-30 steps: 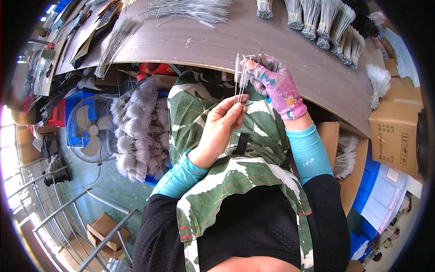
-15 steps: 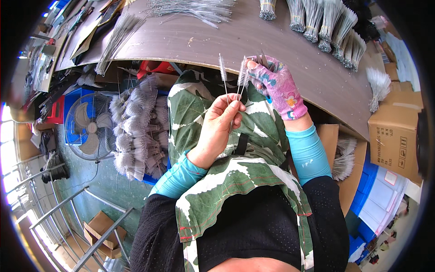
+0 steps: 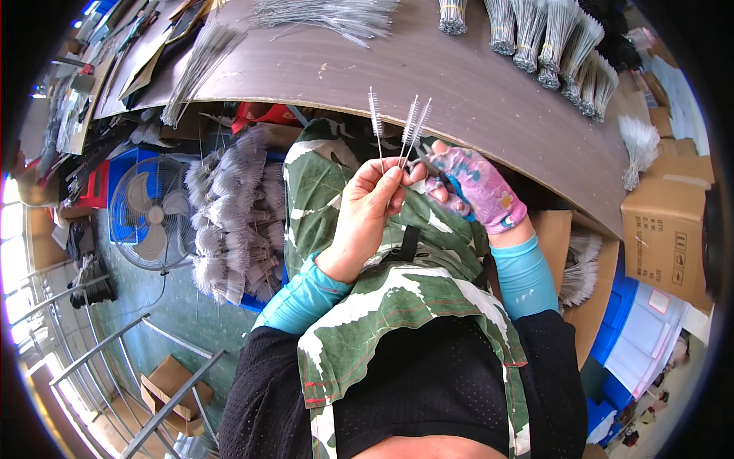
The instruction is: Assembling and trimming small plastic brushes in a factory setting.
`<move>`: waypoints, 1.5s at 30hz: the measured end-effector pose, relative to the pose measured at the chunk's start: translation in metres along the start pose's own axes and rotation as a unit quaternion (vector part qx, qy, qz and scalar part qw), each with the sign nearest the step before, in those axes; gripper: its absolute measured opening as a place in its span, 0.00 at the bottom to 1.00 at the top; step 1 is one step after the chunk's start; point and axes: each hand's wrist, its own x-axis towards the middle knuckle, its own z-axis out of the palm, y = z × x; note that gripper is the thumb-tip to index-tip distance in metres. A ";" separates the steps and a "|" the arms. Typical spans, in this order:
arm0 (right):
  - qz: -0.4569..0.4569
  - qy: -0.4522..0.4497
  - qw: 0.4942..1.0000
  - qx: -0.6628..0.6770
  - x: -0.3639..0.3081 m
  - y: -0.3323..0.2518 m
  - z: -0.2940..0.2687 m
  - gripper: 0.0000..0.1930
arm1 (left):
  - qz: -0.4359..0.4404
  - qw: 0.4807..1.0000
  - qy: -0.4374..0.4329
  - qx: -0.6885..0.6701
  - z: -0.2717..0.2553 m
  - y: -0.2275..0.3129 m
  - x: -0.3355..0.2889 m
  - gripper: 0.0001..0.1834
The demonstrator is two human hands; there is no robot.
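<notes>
My bare left hand [image 3: 368, 200] pinches several thin wire brushes [image 3: 410, 126] by their stems between thumb and fingers. Their bristled white-grey heads point up and fan apart above the fingertips, one on the left and the others close together on the right. My right hand [image 3: 478, 187] wears a pink flowered glove with bare fingertips. It is closed round a small pliers-like tool [image 3: 451, 183] with blue on its handles, mostly hidden by the fingers. The tool's dark metal tip lies beside the brush stems, near my left fingertips; whether it touches them I cannot tell.
Beyond my lap curves a brown worktable [image 3: 344, 76]. Bundles of brushes [image 3: 547, 46] stand at its far right, and a loose pile [image 3: 325, 17] lies at the back. At left are a fan [image 3: 153, 214] and heaped brushes [image 3: 233, 222]; at right, a cardboard box [image 3: 669, 229].
My right hand has come down and turned, bringing the tool's tip from above the table edge to the brush stems. The right-hand brush heads have spread apart; my left hand has barely moved.
</notes>
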 end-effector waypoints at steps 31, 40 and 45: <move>0.029 -0.055 0.998 0.030 0.011 0.008 -0.004 0.22 | -0.002 0.998 -0.006 0.056 0.001 0.005 -0.004 0.08; 0.012 -0.038 0.999 0.033 0.013 0.013 -0.003 0.21 | -0.025 0.998 -0.005 0.049 0.000 0.005 -0.002 0.09; -0.013 0.020 0.999 0.044 0.008 0.017 -0.016 0.21 | -0.115 0.990 -0.067 -0.045 -0.002 0.015 0.012 0.13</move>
